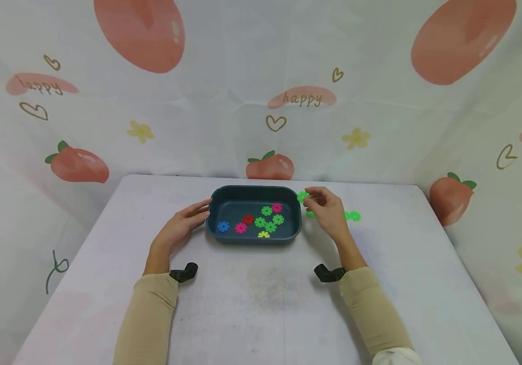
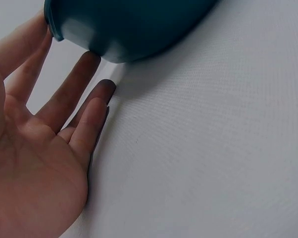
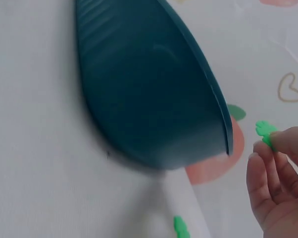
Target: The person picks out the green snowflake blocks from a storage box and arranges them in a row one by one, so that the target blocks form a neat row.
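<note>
The right hand (image 1: pixel 331 210) pinches a bright green plastic disc with a notched rim (image 1: pixel 302 196) between thumb and fingers, just beside the right end of a dark blue-green, rounded rectangular plastic bin (image 1: pixel 234 207). A light hold on the disc's edge suits so thin a piece; squeezing harder might flip it. Keeping it higher than the bin's rim should stop its notches catching there.

The left hand (image 1: pixel 179 229) has its fingers extended and somewhat apart, the tips touching the bin's left end without wrapping it. That light contact seems enough to steady the bin, provided it does not push it rightward.

Inside, notched discs in green, pink, red, blue and yellow lie flat, mostly toward the right half; the blue disc (image 1: pixel 223 226) sits by the near left corner.

The bin stands closer to the far edge of the white tabletop (image 1: pixel 252 309), with little room behind it but wide room toward the person and both side edges. More green discs (image 1: pixel 355 216) lie right of the bin, partly hidden by the right hand, so a low sweep there could scatter them.
</note>
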The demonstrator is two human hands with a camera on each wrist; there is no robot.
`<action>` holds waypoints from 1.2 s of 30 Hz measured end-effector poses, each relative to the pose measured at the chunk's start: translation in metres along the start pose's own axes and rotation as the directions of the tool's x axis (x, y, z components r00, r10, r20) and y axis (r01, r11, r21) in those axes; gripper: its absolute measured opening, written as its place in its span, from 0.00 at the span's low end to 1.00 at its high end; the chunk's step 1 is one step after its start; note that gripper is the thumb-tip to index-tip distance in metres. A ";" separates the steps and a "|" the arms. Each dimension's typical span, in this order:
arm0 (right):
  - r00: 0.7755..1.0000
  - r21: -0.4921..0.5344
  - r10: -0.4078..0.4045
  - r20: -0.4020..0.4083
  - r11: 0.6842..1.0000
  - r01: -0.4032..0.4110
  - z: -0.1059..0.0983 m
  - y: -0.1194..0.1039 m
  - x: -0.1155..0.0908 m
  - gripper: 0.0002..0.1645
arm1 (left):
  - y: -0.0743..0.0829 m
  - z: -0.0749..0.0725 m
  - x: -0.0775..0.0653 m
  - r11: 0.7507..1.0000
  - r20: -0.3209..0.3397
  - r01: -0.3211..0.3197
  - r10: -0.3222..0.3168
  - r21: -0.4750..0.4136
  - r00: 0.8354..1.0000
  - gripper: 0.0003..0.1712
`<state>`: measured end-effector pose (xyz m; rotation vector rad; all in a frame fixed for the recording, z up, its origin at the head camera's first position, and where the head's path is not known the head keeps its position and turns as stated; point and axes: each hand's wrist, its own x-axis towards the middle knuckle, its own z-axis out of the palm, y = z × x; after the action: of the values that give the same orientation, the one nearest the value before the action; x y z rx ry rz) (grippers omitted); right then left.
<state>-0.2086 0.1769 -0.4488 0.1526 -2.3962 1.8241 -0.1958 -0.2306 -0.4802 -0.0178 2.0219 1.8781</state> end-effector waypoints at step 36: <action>0.959 -0.065 0.184 -0.218 0.977 -0.202 -0.088 0.031 -0.016 0.20 | 0.003 0.003 -0.003 1.000 -0.012 -0.005 0.005 0.011 1.000 0.36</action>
<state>-0.1941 0.2697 -0.4576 -0.2798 -2.4043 1.7078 -0.1934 -0.2280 -0.4762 -0.0210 2.0416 1.8740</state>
